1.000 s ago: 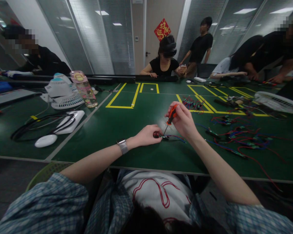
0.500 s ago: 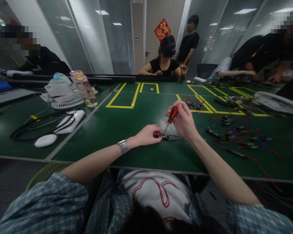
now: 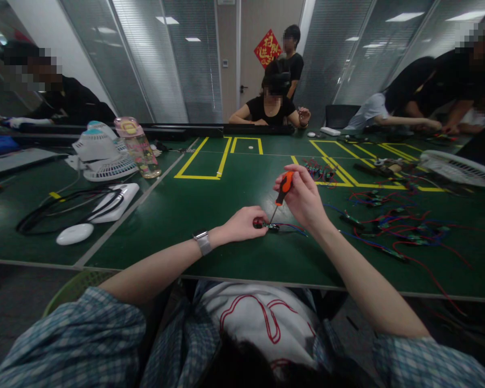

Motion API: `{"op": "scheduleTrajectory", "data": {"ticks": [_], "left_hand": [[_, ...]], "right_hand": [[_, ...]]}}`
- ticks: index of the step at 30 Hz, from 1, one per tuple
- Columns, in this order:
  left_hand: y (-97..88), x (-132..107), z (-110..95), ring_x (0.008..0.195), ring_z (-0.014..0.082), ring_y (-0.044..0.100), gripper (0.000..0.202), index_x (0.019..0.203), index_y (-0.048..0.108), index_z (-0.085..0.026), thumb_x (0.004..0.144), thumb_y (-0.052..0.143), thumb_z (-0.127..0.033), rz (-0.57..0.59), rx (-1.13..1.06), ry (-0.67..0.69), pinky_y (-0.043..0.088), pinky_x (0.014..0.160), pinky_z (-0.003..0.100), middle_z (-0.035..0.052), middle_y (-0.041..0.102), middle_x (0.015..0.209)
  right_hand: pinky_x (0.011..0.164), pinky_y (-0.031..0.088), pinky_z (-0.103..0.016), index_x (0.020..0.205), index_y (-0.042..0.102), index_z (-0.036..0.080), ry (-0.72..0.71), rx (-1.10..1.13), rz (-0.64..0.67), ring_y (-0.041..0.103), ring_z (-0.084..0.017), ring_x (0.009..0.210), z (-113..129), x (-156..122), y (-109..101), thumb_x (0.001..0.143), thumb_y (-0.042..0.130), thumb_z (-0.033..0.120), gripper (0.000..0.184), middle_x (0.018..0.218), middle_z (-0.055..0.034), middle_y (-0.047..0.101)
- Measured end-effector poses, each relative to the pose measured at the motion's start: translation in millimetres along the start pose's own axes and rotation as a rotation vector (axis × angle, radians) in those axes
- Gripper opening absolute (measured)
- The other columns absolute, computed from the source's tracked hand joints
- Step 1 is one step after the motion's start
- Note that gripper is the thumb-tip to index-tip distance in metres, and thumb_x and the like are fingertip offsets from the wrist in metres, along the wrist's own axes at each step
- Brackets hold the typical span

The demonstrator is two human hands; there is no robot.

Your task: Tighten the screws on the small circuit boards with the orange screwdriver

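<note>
My right hand [image 3: 305, 200] is closed round an orange-and-black screwdriver [image 3: 283, 188], held tilted with its thin shaft pointing down-left. The tip meets a small dark part with red and blue wires [image 3: 272, 227] lying on the green table [image 3: 194, 210]. My left hand [image 3: 242, 223], with a metal watch on the wrist, pinches that part at its left end and presses it to the table. Both forearms reach in from the near edge.
Several wired parts [image 3: 388, 226] are scattered to the right. A second cluster of wired parts [image 3: 319, 172] lies behind my right hand. At left are a white fan [image 3: 101, 153], a bottle [image 3: 139, 148], a white power strip with black cable [image 3: 113, 200] and a white puck [image 3: 75, 233]. Other people sit and stand at the far and side edges.
My hands stay in place; the screwdriver handle has shifted slightly in my right fingers. The standing person at the back has walked left, behind the seated one.
</note>
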State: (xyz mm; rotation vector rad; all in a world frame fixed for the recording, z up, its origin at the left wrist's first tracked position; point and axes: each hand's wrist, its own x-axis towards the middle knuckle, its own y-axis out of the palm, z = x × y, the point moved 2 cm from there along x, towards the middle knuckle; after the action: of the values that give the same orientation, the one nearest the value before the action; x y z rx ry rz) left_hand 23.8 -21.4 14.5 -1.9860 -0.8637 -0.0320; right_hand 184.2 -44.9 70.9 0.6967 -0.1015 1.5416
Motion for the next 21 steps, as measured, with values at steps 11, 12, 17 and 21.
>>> {"op": "scheduleTrajectory", "data": {"ticks": [11, 12, 17, 21], "left_hand": [[-0.3, 0.7, -1.1, 0.068, 0.0107, 0.054, 0.008, 0.084, 0.069, -0.014, 0.077, 0.068, -0.017, 0.005, 0.005, -0.013, 0.042, 0.062, 0.021, 0.0009, 0.059, 0.079], [-0.5, 0.7, -1.3, 0.068, 0.0107, 0.054, 0.008, 0.084, 0.069, -0.014, 0.077, 0.068, -0.017, 0.006, 0.003, -0.014, 0.042, 0.062, 0.021, 0.0008, 0.059, 0.079], [-0.4, 0.3, -0.9, 0.068, 0.0106, 0.054, 0.007, 0.084, 0.069, -0.014, 0.077, 0.068, -0.016, 0.003, 0.002, -0.006, 0.041, 0.062, 0.021, 0.0004, 0.059, 0.078], [0.6, 0.1, 0.3, 0.068, 0.0105, 0.054, 0.008, 0.084, 0.069, -0.014, 0.077, 0.068, -0.017, 0.002, -0.005, -0.010, 0.041, 0.062, 0.021, 0.0002, 0.059, 0.078]], "right_hand": [[0.073, 0.055, -0.027, 0.085, 0.063, 0.027, -0.063, -0.035, -0.035, 0.060, -0.011, 0.072, -3.2, 1.5, -2.2, 0.079, 0.072, 0.042, 0.018, 0.080, 0.0032, 0.062], [0.074, 0.055, -0.027, 0.085, 0.064, 0.027, -0.068, -0.026, -0.040, 0.060, -0.010, 0.072, -3.0, 1.9, -2.9, 0.078, 0.074, 0.041, 0.018, 0.081, 0.0034, 0.062], [0.073, 0.055, -0.025, 0.088, 0.067, 0.027, -0.020, -0.009, -0.030, 0.061, -0.010, 0.070, -2.1, 3.3, -6.1, 0.079, 0.073, 0.043, 0.019, 0.079, 0.0032, 0.064], [0.072, 0.055, -0.025, 0.096, 0.065, 0.030, -0.008, -0.031, -0.033, 0.062, -0.010, 0.070, -1.2, 3.2, -6.2, 0.081, 0.070, 0.045, 0.022, 0.080, 0.0035, 0.066]]}}
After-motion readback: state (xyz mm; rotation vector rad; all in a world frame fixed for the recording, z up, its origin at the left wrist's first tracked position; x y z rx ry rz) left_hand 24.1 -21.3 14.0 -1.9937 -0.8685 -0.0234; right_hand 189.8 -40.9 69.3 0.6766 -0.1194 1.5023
